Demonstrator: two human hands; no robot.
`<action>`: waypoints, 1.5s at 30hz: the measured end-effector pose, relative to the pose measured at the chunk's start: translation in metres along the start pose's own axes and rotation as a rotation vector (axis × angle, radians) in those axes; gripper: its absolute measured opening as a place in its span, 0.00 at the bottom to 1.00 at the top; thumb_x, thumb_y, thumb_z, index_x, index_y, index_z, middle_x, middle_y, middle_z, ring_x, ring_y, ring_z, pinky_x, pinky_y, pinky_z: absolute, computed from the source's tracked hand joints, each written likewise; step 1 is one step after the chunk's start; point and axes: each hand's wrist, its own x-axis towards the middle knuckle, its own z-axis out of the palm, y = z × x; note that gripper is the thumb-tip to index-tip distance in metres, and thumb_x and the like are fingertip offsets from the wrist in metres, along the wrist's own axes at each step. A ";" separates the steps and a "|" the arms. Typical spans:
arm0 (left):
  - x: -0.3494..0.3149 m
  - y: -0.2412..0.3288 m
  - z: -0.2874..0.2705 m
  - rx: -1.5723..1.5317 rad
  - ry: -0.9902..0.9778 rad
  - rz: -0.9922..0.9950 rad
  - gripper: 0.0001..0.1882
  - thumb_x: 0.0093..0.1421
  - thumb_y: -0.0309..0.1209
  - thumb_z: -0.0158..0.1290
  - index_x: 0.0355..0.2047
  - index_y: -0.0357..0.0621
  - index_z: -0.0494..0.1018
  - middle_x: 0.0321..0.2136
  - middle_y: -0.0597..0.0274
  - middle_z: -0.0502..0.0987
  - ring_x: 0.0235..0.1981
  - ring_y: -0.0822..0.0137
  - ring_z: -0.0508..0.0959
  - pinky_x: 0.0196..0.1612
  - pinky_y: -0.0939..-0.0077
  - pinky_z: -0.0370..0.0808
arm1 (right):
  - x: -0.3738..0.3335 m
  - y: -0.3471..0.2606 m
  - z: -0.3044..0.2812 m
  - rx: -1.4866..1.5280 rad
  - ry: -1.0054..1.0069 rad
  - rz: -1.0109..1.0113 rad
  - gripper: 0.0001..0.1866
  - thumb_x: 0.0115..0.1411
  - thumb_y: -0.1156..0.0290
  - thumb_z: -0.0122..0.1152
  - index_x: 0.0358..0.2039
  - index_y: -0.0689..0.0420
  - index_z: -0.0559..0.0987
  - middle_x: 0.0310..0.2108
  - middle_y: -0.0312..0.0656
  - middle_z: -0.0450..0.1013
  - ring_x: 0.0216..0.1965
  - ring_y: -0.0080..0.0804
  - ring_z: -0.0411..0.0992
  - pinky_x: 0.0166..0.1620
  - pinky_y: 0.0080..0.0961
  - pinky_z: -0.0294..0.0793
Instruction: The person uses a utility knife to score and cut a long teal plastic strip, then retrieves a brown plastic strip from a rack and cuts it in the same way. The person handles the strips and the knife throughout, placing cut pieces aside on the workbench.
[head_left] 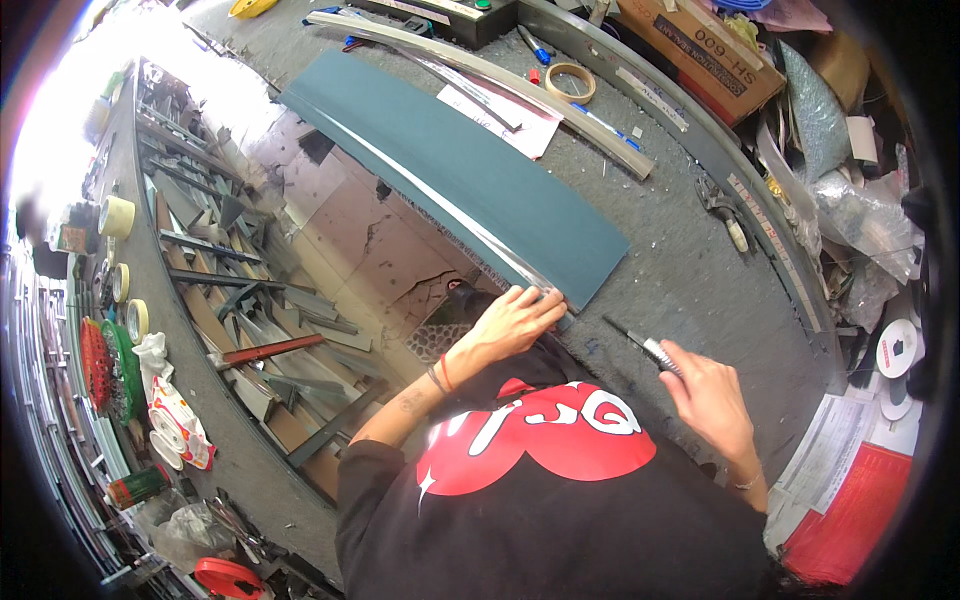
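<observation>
A long blue-grey panel point(455, 165) lies slantwise on the grey workbench, with a pale, shiny strip point(430, 205) along its left edge. At the panel's near end, my left hand point(510, 325) is closed with its fingertips gripping the corner. What lies beneath those fingertips is partly hidden. My right hand point(708, 390) is wrapped round the ribbed, light-coloured handle of a slim hand tool point(640, 342). Its thin dark shaft points up and left towards the panel corner, apart from it. Whether that shaft is a blade or a file I cannot make out.
Beyond the panel lie a pale curved trim strip point(480, 75), a tape roll point(571, 83) and a white paper point(500, 120). Pliers point(724, 213) rest to the right. A cardboard box point(700, 50) stands far right. Metal offcuts point(250, 300) fill a rack at left.
</observation>
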 end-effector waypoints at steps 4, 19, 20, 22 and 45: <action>0.024 -0.001 -0.001 0.026 0.087 0.069 0.19 0.45 0.28 0.54 0.40 0.47 0.68 0.40 0.68 0.70 0.39 0.69 0.70 0.41 0.75 0.67 | 0.003 0.011 -0.007 0.533 0.301 0.198 0.23 0.60 0.64 0.56 0.52 0.61 0.69 0.26 0.42 0.74 0.23 0.28 0.72 0.27 0.24 0.69; -0.006 0.034 0.040 -0.085 0.346 -0.009 0.15 0.48 0.26 0.50 0.40 0.41 0.68 0.39 0.59 0.68 0.28 0.73 0.73 0.31 0.79 0.75 | 0.046 0.028 0.045 1.186 -0.243 0.146 0.18 0.62 0.66 0.51 0.50 0.62 0.70 0.30 0.39 0.73 0.23 0.18 0.69 0.25 0.16 0.70; -0.007 0.034 0.041 -0.069 0.363 -0.010 0.16 0.48 0.26 0.50 0.40 0.41 0.68 0.39 0.59 0.68 0.28 0.73 0.73 0.31 0.80 0.75 | 0.047 0.026 0.044 1.141 -0.308 0.150 0.21 0.63 0.67 0.49 0.55 0.63 0.66 0.31 0.37 0.73 0.23 0.18 0.69 0.24 0.17 0.70; -0.007 0.035 0.041 -0.040 0.402 -0.012 0.17 0.47 0.26 0.51 0.40 0.41 0.69 0.41 0.59 0.69 0.28 0.73 0.73 0.32 0.80 0.74 | 0.051 0.023 0.040 0.987 -0.399 0.142 0.23 0.63 0.68 0.48 0.58 0.62 0.63 0.31 0.37 0.72 0.23 0.18 0.68 0.24 0.16 0.70; -0.012 0.037 0.044 0.026 0.600 0.017 0.15 0.47 0.26 0.50 0.37 0.38 0.71 0.40 0.60 0.71 0.25 0.75 0.72 0.31 0.84 0.73 | 0.084 -0.008 0.024 0.614 -0.694 0.190 0.24 0.65 0.66 0.42 0.60 0.60 0.61 0.28 0.40 0.71 0.20 0.22 0.69 0.23 0.21 0.73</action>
